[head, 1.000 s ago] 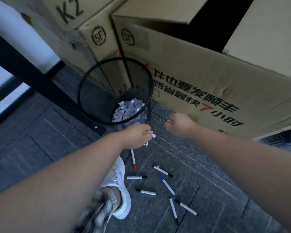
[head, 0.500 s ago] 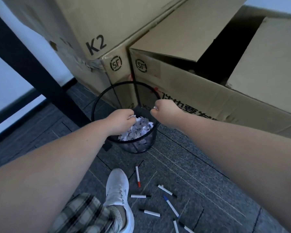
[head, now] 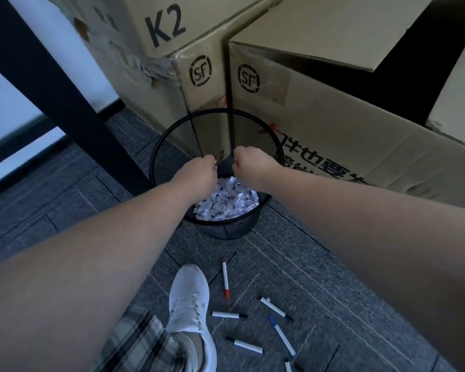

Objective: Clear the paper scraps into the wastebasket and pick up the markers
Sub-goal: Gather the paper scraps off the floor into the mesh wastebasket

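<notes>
A black mesh wastebasket (head: 172, 135) stands on the grey carpet against cardboard boxes, with a heap of white paper scraps (head: 226, 202) in its bottom. My left hand (head: 199, 170) and my right hand (head: 249, 163) are both fists side by side over the basket's opening. A small white bit of paper shows at the fingers of each. Several white markers lie on the floor in front of the basket: a red-capped marker (head: 225, 280), a black-capped marker (head: 228, 315), a blue-capped marker (head: 282, 334) and others near the bottom edge.
My white shoe (head: 189, 299) stands just left of the markers. Large cardboard boxes (head: 360, 116) rise right behind the basket. A black slanted table leg (head: 51, 84) runs down to the basket's left side.
Both fists have moved up from near the floor to over the wastebasket's opening and closer together. The view has tilted up, so the markers now sit lower in the frame.
</notes>
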A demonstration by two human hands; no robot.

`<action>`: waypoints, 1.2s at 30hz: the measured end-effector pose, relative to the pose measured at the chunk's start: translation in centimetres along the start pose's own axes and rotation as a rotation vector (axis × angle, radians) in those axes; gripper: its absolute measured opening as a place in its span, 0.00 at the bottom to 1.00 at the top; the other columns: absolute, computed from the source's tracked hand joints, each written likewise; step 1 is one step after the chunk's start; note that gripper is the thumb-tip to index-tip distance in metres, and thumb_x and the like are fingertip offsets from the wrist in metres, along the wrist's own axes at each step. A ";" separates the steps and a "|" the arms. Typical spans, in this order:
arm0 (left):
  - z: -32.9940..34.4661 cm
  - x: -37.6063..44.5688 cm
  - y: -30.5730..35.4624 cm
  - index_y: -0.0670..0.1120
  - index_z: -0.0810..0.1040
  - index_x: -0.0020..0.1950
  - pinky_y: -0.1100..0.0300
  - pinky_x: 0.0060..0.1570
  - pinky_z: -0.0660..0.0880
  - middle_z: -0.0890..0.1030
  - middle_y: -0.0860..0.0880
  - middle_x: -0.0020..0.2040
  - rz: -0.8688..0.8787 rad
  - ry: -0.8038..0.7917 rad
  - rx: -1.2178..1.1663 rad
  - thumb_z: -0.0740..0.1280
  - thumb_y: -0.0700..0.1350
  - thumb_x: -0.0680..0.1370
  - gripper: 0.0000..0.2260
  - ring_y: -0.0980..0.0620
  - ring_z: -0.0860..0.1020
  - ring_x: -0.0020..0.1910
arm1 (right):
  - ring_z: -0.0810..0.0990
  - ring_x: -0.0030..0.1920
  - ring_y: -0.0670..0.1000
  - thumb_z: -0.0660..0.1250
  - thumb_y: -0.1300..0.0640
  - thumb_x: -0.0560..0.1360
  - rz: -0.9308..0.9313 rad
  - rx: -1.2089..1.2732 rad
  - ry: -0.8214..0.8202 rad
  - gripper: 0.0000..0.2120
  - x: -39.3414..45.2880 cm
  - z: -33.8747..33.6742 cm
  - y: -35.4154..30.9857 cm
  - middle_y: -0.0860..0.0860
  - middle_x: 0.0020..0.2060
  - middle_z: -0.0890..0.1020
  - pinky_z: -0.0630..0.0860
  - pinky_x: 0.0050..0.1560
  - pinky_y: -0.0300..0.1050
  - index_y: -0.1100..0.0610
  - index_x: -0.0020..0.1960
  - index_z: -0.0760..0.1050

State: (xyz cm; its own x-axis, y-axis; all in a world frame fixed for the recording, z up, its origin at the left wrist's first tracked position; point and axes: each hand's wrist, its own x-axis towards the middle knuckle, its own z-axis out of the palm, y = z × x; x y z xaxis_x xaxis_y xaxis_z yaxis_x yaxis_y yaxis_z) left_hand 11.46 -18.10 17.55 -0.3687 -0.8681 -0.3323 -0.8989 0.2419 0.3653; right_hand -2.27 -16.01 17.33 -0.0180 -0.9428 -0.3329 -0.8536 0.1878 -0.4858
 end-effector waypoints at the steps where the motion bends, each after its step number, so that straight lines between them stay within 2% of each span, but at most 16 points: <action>1: 0.3 0.3 -0.3 0.38 0.68 0.51 0.50 0.47 0.69 0.73 0.36 0.53 -0.016 -0.008 0.015 0.54 0.41 0.81 0.07 0.40 0.71 0.49 | 0.71 0.45 0.56 0.57 0.63 0.78 -0.005 -0.023 -0.034 0.03 0.4 0.2 -0.2 0.56 0.47 0.71 0.66 0.39 0.43 0.60 0.45 0.65; 2: 0.4 0.5 -0.5 0.37 0.67 0.60 0.47 0.55 0.69 0.70 0.36 0.60 -0.034 -0.019 0.042 0.55 0.43 0.81 0.12 0.38 0.70 0.56 | 0.71 0.53 0.59 0.58 0.65 0.77 -0.022 -0.042 -0.054 0.08 0.8 0.5 -0.1 0.59 0.54 0.70 0.68 0.46 0.45 0.61 0.56 0.66; 3: 0.5 0.5 -0.7 0.39 0.63 0.67 0.45 0.61 0.66 0.65 0.38 0.66 -0.058 -0.038 0.078 0.55 0.46 0.81 0.17 0.38 0.66 0.63 | 0.68 0.61 0.61 0.58 0.65 0.76 -0.041 -0.071 -0.098 0.19 1.0 0.7 -0.2 0.61 0.61 0.68 0.69 0.54 0.49 0.60 0.66 0.62; 4: 0.5 0.5 -0.8 0.43 0.56 0.73 0.44 0.67 0.61 0.58 0.40 0.72 -0.081 -0.051 0.132 0.55 0.50 0.80 0.23 0.39 0.59 0.70 | 0.62 0.68 0.62 0.58 0.65 0.76 -0.054 -0.085 -0.121 0.27 1.2 0.8 -0.3 0.60 0.67 0.65 0.65 0.63 0.54 0.55 0.73 0.55; 5: 0.5 0.6 -1.0 0.47 0.49 0.76 0.43 0.71 0.54 0.50 0.44 0.76 -0.097 -0.067 0.204 0.54 0.54 0.80 0.27 0.41 0.51 0.74 | 0.55 0.73 0.60 0.58 0.63 0.77 -0.073 -0.119 -0.123 0.31 1.4 1.0 -0.3 0.58 0.71 0.61 0.57 0.69 0.60 0.49 0.75 0.50; 7: 0.3 0.6 -1.3 0.52 0.39 0.76 0.41 0.72 0.43 0.39 0.51 0.77 -0.110 -0.094 0.344 0.50 0.61 0.79 0.31 0.45 0.39 0.76 | 0.43 0.75 0.56 0.56 0.58 0.79 -0.122 -0.262 -0.120 0.29 1.8 1.0 -0.2 0.52 0.75 0.55 0.42 0.71 0.65 0.41 0.74 0.49; 9: 0.0 0.6 -1.6 0.53 0.36 0.75 0.40 0.72 0.39 0.37 0.52 0.77 -0.111 -0.112 0.427 0.46 0.66 0.77 0.34 0.46 0.36 0.75 | 0.37 0.75 0.54 0.52 0.53 0.80 -0.154 -0.434 -0.112 0.25 2.1 1.1 0.2 0.50 0.77 0.48 0.36 0.70 0.65 0.41 0.74 0.49; 15: -0.2 0.0 -1.2 0.53 0.35 0.75 0.40 0.71 0.37 0.36 0.52 0.77 -0.122 -0.161 0.478 0.42 0.71 0.73 0.37 0.48 0.35 0.75 | 0.35 0.74 0.50 0.45 0.46 0.81 -0.126 -0.492 -0.036 0.27 1.3 1.1 0.9 0.50 0.77 0.44 0.32 0.70 0.62 0.49 0.76 0.40; 20: -0.5 -0.8 -0.6 0.53 0.36 0.75 0.40 0.72 0.37 0.36 0.52 0.77 -0.111 -0.191 0.478 0.41 0.71 0.73 0.37 0.50 0.35 0.75 | 0.36 0.75 0.50 0.46 0.44 0.80 -0.138 -0.478 -0.001 0.28 0.3 0.7 1.9 0.49 0.77 0.46 0.33 0.70 0.61 0.50 0.76 0.42; 26: -1.0 -3.1 1.3 0.55 0.37 0.75 0.43 0.72 0.40 0.38 0.52 0.77 -0.048 -0.154 0.466 0.43 0.69 0.75 0.34 0.50 0.37 0.75 | 0.37 0.75 0.50 0.45 0.42 0.80 -0.119 -0.408 0.074 0.28 -4.1 -0.4 4.3 0.48 0.77 0.46 0.34 0.72 0.60 0.49 0.76 0.43; 32: 0.9 -7.2 6.5 0.50 0.48 0.77 0.50 0.71 0.57 0.53 0.47 0.77 0.236 0.051 0.347 0.51 0.60 0.79 0.29 0.47 0.52 0.75 | 0.43 0.76 0.51 0.47 0.44 0.81 -0.085 -0.295 0.111 0.26 -10.3 0.0 8.2 0.50 0.76 0.50 0.41 0.73 0.56 0.49 0.76 0.48; 36: 4.1 -10.1 9.2 0.49 0.50 0.76 0.49 0.71 0.58 0.53 0.47 0.77 0.377 -0.015 0.324 0.52 0.57 0.80 0.27 0.46 0.53 0.75 | 0.49 0.75 0.54 0.51 0.48 0.81 -0.065 -0.245 0.039 0.26 -13.7 1.7 10.7 0.52 0.76 0.54 0.48 0.74 0.52 0.53 0.76 0.49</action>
State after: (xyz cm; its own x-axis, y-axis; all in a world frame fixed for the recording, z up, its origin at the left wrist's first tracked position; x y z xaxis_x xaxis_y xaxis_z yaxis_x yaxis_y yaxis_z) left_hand 5.91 -5.28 20.69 -0.6838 -0.6882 -0.2424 -0.7285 0.6626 0.1741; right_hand -10.27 -0.63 15.34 0.0249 -0.9615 -0.2738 -0.9543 0.0587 -0.2929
